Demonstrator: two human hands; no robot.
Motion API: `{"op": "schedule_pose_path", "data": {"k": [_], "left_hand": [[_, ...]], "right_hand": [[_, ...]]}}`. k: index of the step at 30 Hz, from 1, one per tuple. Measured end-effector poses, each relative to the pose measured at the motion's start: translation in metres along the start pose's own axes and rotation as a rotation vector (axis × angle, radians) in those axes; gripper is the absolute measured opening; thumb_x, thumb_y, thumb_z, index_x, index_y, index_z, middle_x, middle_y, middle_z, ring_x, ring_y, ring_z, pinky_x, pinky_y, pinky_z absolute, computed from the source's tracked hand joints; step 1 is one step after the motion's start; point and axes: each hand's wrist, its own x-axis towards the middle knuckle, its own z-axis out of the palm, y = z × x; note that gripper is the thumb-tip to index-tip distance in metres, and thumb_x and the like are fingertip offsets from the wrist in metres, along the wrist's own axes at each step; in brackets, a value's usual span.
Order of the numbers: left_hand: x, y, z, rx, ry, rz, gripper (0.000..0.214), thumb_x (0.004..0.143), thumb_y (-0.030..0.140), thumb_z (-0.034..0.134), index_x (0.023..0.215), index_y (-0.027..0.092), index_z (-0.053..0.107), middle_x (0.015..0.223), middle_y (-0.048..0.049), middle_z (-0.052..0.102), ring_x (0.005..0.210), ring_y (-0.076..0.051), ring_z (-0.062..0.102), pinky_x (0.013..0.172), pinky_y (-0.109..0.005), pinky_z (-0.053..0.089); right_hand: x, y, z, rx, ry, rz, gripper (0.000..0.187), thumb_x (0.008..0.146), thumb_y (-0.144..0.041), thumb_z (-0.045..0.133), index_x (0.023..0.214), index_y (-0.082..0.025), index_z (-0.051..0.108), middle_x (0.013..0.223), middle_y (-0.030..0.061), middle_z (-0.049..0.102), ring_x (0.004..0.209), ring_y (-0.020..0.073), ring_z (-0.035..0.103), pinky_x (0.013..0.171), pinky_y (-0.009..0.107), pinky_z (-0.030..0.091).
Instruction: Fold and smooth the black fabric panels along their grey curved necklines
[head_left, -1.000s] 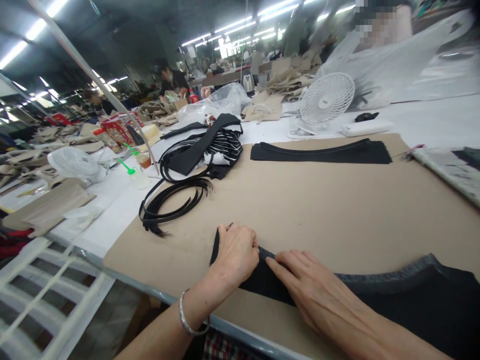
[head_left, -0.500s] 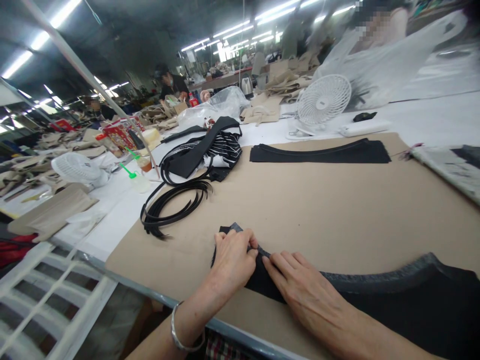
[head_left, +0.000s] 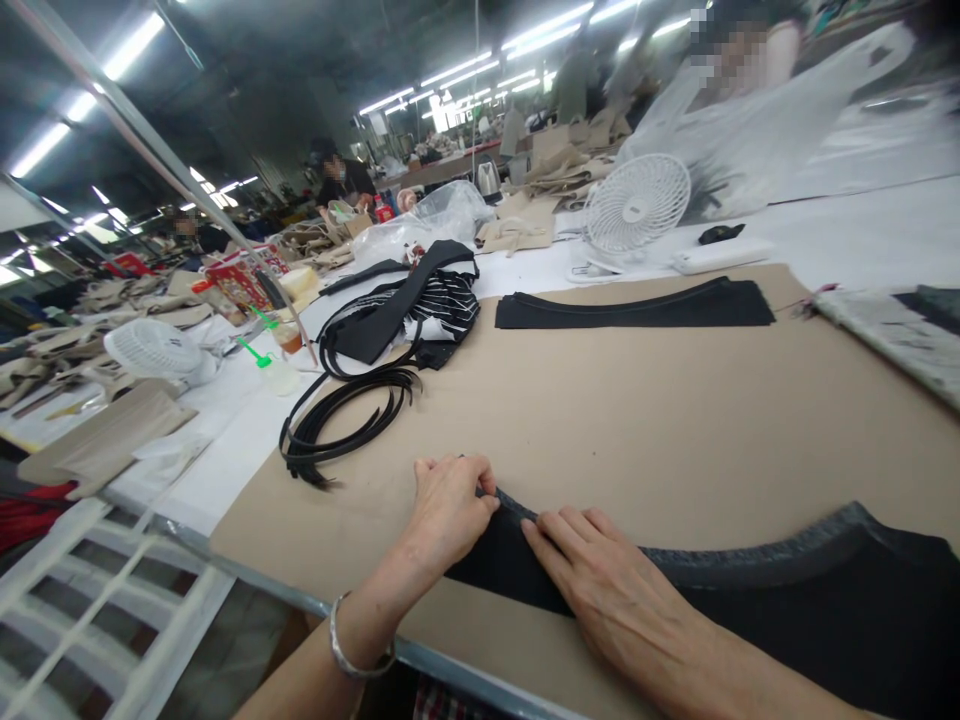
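Note:
A black fabric piece [head_left: 817, 610] with a grey strip along its curved upper edge lies on the brown paper near the table's front. Pinched at the left end of that edge is my left hand [head_left: 450, 505], its thumb and fingers closed on the fabric. It wears a silver bangle [head_left: 339, 645] at the wrist and covers the fabric's left tip. Just to its right, my right hand [head_left: 600, 560] lies flat on the fabric, fingers stretched out and touching the edge.
Further back lie a stack of curved black fabric pieces [head_left: 637, 308], a coil of black strips [head_left: 341, 420] and a heap of black and striped fabric [head_left: 442, 300]. A white fan [head_left: 637, 205] stands behind, and a green-tipped bottle [head_left: 276, 375] at left. Co-workers sit in the background.
My left hand has shifted slightly left, still pinching the edge, and now hides the fabric's left tip. My right hand stays nearly in place. The camera view has moved a little.

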Motion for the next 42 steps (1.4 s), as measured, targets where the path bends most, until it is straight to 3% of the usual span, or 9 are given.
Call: {"op": "schedule_pose_path", "data": {"k": [17, 24, 34, 42], "left_hand": [[-0.004, 0.009, -0.012, 0.027, -0.013, 0.028, 0.011, 0.074, 0.019, 0.056, 0.070, 0.024, 0.065, 0.076, 0.0013, 0.070, 0.085, -0.021, 0.062, 0.086, -0.038, 0.033], [0.003, 0.008, -0.009, 0.048, -0.045, 0.010, 0.016, 0.071, 0.015, 0.054, 0.065, 0.024, 0.065, 0.070, 0.0015, 0.070, 0.077, -0.019, 0.063, 0.086, -0.038, 0.032], [0.005, 0.004, -0.003, 0.063, -0.025, -0.004, 0.008, 0.072, 0.019, 0.061, 0.065, 0.023, 0.063, 0.070, 0.0014, 0.070, 0.077, -0.020, 0.063, 0.084, -0.037, 0.032], [0.005, 0.000, 0.000, 0.063, -0.004, 0.001, 0.007, 0.074, 0.023, 0.065, 0.069, 0.022, 0.062, 0.072, 0.0005, 0.069, 0.080, -0.021, 0.062, 0.084, -0.039, 0.032]], "right_hand": [[-0.004, 0.001, 0.005, -0.033, -0.006, -0.005, 0.038, 0.071, -0.002, 0.052, 0.108, -0.011, 0.054, 0.091, 0.0057, 0.055, 0.078, 0.0207, 0.047, 0.074, 0.035, 0.036], [-0.001, 0.003, 0.003, 0.006, 0.024, -0.014, 0.030, 0.071, 0.000, 0.052, 0.097, -0.014, 0.056, 0.087, 0.0033, 0.054, 0.075, 0.0195, 0.045, 0.071, 0.034, 0.037], [-0.008, 0.007, 0.014, 0.011, -0.029, -0.026, 0.039, 0.076, -0.003, 0.047, 0.113, -0.014, 0.053, 0.100, 0.0066, 0.056, 0.085, 0.0213, 0.049, 0.079, 0.038, 0.041], [0.000, 0.002, 0.009, 0.003, -0.042, 0.006, 0.032, 0.075, -0.001, 0.046, 0.102, -0.015, 0.056, 0.090, 0.0048, 0.053, 0.079, 0.0209, 0.047, 0.074, 0.037, 0.040]]}}
